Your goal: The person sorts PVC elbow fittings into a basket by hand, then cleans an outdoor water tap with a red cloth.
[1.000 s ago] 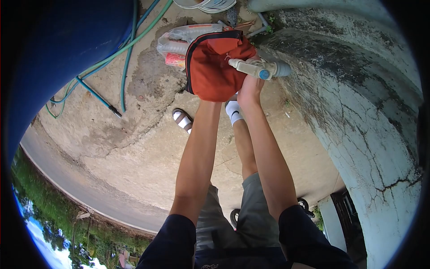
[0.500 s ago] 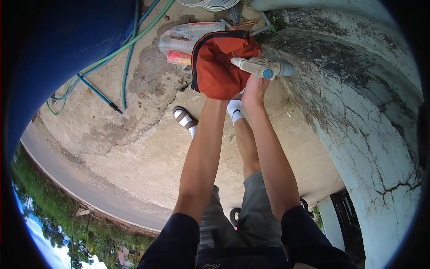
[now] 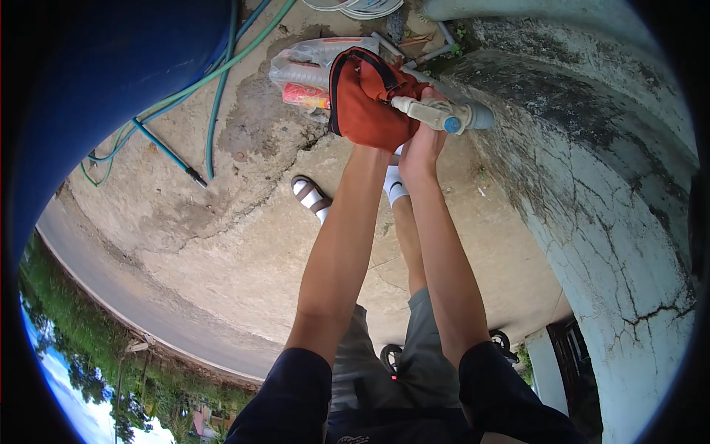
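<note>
An orange-red zippered bag (image 3: 373, 111) with black zipper edging is held up beneath a pale plastic tap (image 3: 425, 111) with a blue cap. My left forearm runs up to the bag's near side, and the cloth covers that hand, so its fingers are hidden. My right hand (image 3: 423, 152) grips the bag's right side, just under the tap; the tap covers part of its fingers. Whether water is flowing cannot be made out.
Behind the bag lies a clear plastic bag (image 3: 299, 70) of bottles. Green and blue hoses (image 3: 214, 111) trail beside a big blue barrel (image 3: 111, 74). A cracked concrete wall (image 3: 592, 192) curves along the right. Grey pipes (image 3: 436, 52) and a coiled white hose (image 3: 370, 9) are farther back.
The bag's top has folded inward and its zipper edge now curls over near the tap. My hands remain at the bag under the tap. The whole view has shifted slightly.
</note>
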Tool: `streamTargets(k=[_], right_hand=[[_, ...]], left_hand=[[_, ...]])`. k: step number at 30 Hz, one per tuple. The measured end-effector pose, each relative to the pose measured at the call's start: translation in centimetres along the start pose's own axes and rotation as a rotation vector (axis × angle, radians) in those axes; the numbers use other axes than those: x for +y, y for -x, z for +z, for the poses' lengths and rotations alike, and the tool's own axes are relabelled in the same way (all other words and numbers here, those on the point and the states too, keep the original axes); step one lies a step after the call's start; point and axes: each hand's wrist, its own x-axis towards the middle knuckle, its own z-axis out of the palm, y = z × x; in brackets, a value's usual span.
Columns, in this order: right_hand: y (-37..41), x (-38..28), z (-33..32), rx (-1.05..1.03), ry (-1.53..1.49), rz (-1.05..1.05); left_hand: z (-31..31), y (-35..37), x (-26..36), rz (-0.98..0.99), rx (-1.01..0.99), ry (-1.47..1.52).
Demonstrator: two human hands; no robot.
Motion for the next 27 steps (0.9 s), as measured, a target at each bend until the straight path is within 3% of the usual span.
streamTargets(k=[3,6,9,11,12,17,20,22,23,24,26,27], right_hand=[[-0.7,-0.2,0.2,-0.131,-0.158,0.157],[-1.1,-0.7,1.8,-0.131,-0.198,0.253],[-1.1,-0.3,3.0,-0.265,0.017,0.184],[-1.1,0.8,3.5,-0.324,-0.025,0.177],[-1.1,1.3,3.9,-0.33,-0.041,0.184],[-0.8,1.8,5.0,-0.2,-0.111,0.233],[-1.5,2.3,4.9,-0.07,-0.122,0.266],[-3.6,4.0,3.9,-0.039,-0.078,0.292],[-3.6,3.7,3.5,-0.116,-0.132,0.408],[-3.3,3.4,2.9,-0.195,-0.187,0.524],[-1.7,2.0,2.5,-0.29,-0.227,0.765],[-1.8,2.3,2.2,-0.321,-0.171,0.773]], left_hand=[[-0.6,0.2,0.4,0.073,0.056,-0.215],[0.0,1.2,-1.5,0.047,0.21,-0.236],[-0.7,1.1,-2.8,0.201,0.287,-0.352],[-1.7,-0.1,-3.9,0.361,0.103,-0.068],[-1.9,0.0,-4.1,0.269,0.066,0.09],[-4.4,-0.2,-5.9,0.299,-0.183,0.064],[-5.8,0.6,-4.3,-0.228,-0.298,0.552],[-5.2,1.2,-4.7,-0.246,-0.044,0.171],[-5.1,1.4,-4.7,-0.254,0.079,-0.021],[-5.2,1.5,-5.0,-0.073,0.085,-0.194],[-5.2,1.6,-5.3,-0.171,-0.079,-0.142],[-5.1,1.7,-5.5,-0.221,-0.157,-0.115]])
